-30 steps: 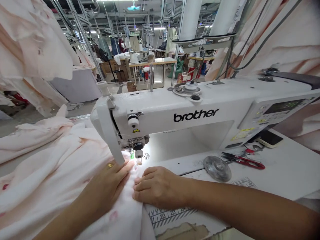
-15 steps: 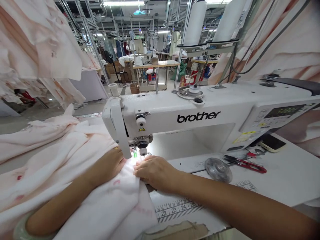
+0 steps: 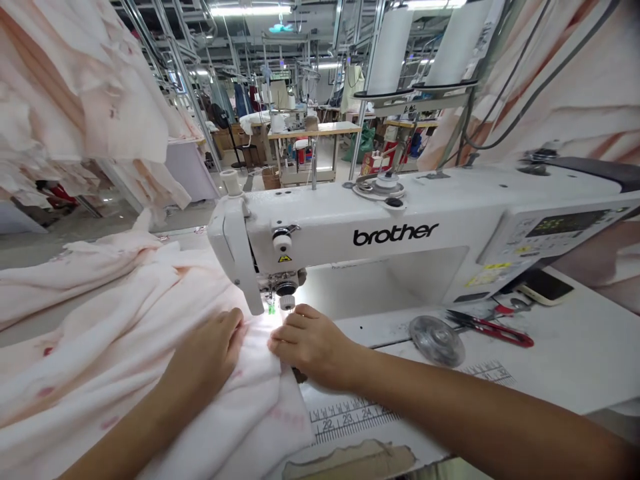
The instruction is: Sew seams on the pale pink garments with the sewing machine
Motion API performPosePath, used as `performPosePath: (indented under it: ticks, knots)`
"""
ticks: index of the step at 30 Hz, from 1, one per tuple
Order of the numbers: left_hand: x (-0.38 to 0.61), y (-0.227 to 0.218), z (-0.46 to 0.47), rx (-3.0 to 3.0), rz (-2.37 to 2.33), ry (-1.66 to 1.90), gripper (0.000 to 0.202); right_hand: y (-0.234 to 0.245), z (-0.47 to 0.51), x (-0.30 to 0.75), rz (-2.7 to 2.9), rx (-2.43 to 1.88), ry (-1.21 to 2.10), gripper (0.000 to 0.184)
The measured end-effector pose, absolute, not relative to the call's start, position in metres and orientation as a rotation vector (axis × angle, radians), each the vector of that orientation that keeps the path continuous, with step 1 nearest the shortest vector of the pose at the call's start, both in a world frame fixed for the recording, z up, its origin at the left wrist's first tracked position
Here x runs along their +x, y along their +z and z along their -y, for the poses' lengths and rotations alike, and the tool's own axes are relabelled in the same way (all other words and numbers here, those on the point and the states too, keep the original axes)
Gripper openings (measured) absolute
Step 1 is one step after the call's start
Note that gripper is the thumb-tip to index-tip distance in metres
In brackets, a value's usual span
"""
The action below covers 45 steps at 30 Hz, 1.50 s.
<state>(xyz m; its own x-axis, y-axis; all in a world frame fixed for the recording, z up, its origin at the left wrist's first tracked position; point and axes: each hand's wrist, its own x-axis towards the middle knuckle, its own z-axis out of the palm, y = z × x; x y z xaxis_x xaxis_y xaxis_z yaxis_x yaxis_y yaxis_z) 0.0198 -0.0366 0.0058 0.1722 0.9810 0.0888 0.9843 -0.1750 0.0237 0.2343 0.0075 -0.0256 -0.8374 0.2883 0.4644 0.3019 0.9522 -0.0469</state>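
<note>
A white Brother sewing machine (image 3: 390,233) stands across the table, its lit needle area (image 3: 280,308) just beyond my fingers. Pale pink fabric (image 3: 100,347) lies heaped to the left and runs under the presser foot. My left hand (image 3: 207,353) lies flat on the fabric left of the needle, fingers stretched out. My right hand (image 3: 310,343) rests on the fabric's right edge just before the needle, fingers curled and pressing the cloth down.
Red-handled scissors (image 3: 493,327) and a round metal disc (image 3: 436,340) lie on the white table right of my arm. A phone (image 3: 545,287) sits under the machine's control panel. A printed ruler (image 3: 350,420) runs along the table front. More pink fabric hangs at upper left and right.
The view shifted, so the machine sits farther right in frame. Both hands slid the fabric toward the needle; my left hand has since drawn back slightly from under the machine head.
</note>
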Motion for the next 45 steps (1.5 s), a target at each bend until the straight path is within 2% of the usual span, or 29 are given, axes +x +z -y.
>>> performPosePath:
  ticks: [4, 12, 16, 21, 25, 28, 31, 34, 37, 39, 43, 45]
  knots:
    - [0.015, 0.006, 0.037, -2.365, 2.089, -0.092, 0.028, -0.030, -0.009, 0.234, 2.626, -0.439, 0.037, 0.008]
    - [0.009, -0.002, 0.021, -2.313, 1.943, -0.117, 0.024, -0.023, -0.011, 0.229, 2.554, -0.682, 0.292, 0.006]
    - [0.002, -0.004, 0.008, -2.345, 1.894, -0.160, 0.024, -0.015, -0.008, 0.230, 2.567, -0.696, 0.313, 0.008]
    - [0.000, 0.008, 0.011, -2.517, 1.645, -0.321, 0.023, -0.012, -0.003, 0.233, 2.533, -0.776, 0.313, 0.021]
    - [0.018, 0.018, 0.048, -2.739, 1.444, -0.489, 0.019, -0.015, -0.004, 0.235, 2.510, -0.877, 0.253, 0.014]
    - [0.031, 0.009, 0.075, -2.657, 1.541, -0.519, 0.031, -0.016, -0.008, 0.237, 2.541, -0.854, 0.241, 0.011]
    - [0.031, -0.007, 0.080, -2.579, 1.575, -0.621, 0.020, -0.012, -0.010, 0.236, 2.601, -0.799, 0.211, 0.012]
    - [0.018, -0.014, 0.069, -2.677, 1.660, -0.792, 0.020, -0.003, -0.012, 0.235, 2.658, -0.769, 0.167, 0.017]
    - [0.003, -0.008, 0.056, -2.779, 1.842, -1.000, 0.023, 0.003, -0.013, 0.231, 2.708, -0.741, 0.112, 0.021]
    - [-0.004, -0.001, 0.048, -2.838, 1.959, -1.054, 0.025, 0.002, -0.014, 0.228, 2.738, -0.719, 0.061, 0.017]
    - [-0.007, 0.016, 0.035, -2.836, 2.160, -0.974, 0.034, -0.007, -0.017, 0.223, 2.786, -0.667, -0.082, 0.003]
    - [-0.003, 0.022, 0.032, -2.737, 2.254, -0.934, 0.036, -0.010, -0.019, 0.223, 2.820, -0.583, -0.155, 0.006]
